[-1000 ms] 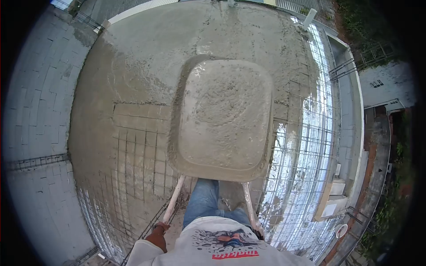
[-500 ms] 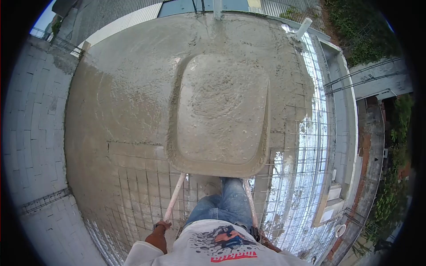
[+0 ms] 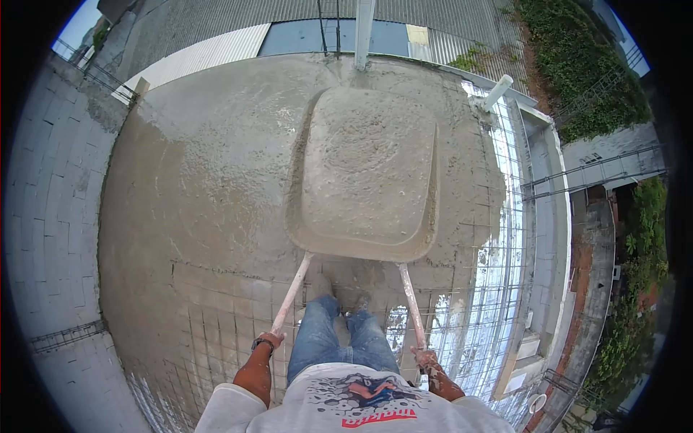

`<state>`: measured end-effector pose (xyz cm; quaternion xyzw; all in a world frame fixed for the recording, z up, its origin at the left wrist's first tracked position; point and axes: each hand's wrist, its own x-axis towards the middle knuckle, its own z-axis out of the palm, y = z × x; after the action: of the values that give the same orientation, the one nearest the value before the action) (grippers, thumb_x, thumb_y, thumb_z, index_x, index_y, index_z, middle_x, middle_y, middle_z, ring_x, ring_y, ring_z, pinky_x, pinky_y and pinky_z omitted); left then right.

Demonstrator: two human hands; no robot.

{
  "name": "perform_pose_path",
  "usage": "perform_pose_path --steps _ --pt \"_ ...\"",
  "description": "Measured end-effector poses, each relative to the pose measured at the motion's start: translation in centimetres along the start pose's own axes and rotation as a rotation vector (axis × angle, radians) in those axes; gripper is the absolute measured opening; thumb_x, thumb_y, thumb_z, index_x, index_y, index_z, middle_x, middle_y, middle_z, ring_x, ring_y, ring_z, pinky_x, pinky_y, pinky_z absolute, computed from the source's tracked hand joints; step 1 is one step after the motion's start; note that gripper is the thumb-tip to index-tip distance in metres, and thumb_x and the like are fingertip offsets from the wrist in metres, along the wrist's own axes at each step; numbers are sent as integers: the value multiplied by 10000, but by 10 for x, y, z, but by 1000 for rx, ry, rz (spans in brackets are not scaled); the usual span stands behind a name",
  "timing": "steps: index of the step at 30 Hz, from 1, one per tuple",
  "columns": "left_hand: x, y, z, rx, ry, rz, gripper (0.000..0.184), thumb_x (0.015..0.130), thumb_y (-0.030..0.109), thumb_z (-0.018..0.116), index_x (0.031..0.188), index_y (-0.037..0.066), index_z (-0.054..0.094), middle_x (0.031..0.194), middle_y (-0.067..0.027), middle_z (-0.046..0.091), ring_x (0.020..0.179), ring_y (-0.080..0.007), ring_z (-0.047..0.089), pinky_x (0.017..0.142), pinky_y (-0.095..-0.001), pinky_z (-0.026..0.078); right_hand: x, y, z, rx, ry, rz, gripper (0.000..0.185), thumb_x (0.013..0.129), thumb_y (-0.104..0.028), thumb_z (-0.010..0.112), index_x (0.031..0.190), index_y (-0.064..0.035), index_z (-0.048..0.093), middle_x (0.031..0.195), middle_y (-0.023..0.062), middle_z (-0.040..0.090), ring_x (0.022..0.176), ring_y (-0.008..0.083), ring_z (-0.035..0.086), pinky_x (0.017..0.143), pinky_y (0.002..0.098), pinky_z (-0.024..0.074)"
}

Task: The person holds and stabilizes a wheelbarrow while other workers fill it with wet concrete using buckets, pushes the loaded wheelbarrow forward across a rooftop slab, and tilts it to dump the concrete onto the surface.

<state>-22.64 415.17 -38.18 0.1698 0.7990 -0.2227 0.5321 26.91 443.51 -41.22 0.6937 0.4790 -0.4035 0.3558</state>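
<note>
A wheelbarrow tray (image 3: 368, 169) full of wet grey concrete stands in front of my legs. Two pinkish handles run back from it towards me. My left hand (image 3: 270, 339) is wrapped round the end of the left handle (image 3: 294, 294). Round the end of the right handle (image 3: 412, 303), my right hand (image 3: 424, 356) is closed. The wheel and legs of the wheelbarrow are hidden under the tray.
Wet concrete (image 3: 216, 144) covers the far floor. Steel mesh (image 3: 238, 317) lies around my feet and over shiny sheeting on the right. A block wall (image 3: 54, 216) stands left; a white pipe (image 3: 498, 92) and a post (image 3: 363, 36) rise at the far edge.
The view has tilted up, showing more roof beyond the slab. The tray sits farther from my body, both arms reach further forward, and my right hand has come into clearer view.
</note>
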Motion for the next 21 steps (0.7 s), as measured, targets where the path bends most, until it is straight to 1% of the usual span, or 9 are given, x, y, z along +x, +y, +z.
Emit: perform_pose_path --steps 3,5,7,9,11,14,15,19,21 --pt "8 -24 -25 -38 -16 -17 906 800 779 378 1237 10 573 1209 -226 593 1170 -319 556 981 -404 428 -39 -24 -25 57 7 -7 803 722 -750 587 750 48 664 684 141 648 653 255 643 626 381 507" --pt "-47 19 -118 -204 -14 -99 868 797 759 426 1262 40 563 1257 -230 562 1210 -325 523 1008 -416 405 -49 -64 -51 112 41 -30 900 709 -819 505 764 65 670 695 161 652 690 282 652 666 400 509" --pt "-21 17 -135 -104 126 -39 884 781 775 430 1238 33 580 1236 -242 571 1195 -325 536 991 -416 420 -47 -95 -65 39 88 -75 999 697 -880 408 775 80 674 709 181 655 723 307 657 701 420 507" --pt "20 5 -131 -28 313 73 942 764 805 433 1162 -30 613 1104 -262 632 1077 -354 609 903 -422 475 -47 -112 -79 77 104 -104 1083 718 -891 292 876 115 661 798 264 650 859 388 639 792 467 472" --pt "4 8 -164 -117 220 33 938 751 818 420 1187 10 612 1154 -252 613 1129 -365 575 936 -434 453 -91 -131 -96 89 35 -188 1131 760 -874 161 943 127 654 860 322 642 954 442 621 848 499 451" --pt "-37 16 -220 -175 168 -7 998 733 851 381 1184 -10 609 1169 -277 595 1151 -392 552 953 -445 438 -116 -159 -126 152 107 -151 1083 726 -890 290 874 116 662 757 231 656 820 353 661 782 454 492" --pt "-43 17 -232 -165 182 -9 1019 730 858 371 1174 -28 608 1167 -286 592 1149 -395 553 949 -445 440 -125 -167 -135 189 62 -133 1083 750 -867 296 985 132 641 858 267 663 923 385 646 836 458 478" --pt "-47 16 -254 -179 162 13 1104 712 886 334 1159 -89 590 1167 -315 576 1148 -405 548 947 -440 445 -173 -190 -174 165 34 -197 1060 765 -842 335 1024 144 627 976 326 634 1012 390 622 845 435 481" --pt "-60 21 -261 -190 249 -16 1117 707 891 331 1168 -94 582 1168 -320 573 1148 -407 548 948 -440 446 -172 -191 -186 145 91 -274 1038 772 -833 346 1013 134 636 937 310 645 975 382 635 824 437 487"
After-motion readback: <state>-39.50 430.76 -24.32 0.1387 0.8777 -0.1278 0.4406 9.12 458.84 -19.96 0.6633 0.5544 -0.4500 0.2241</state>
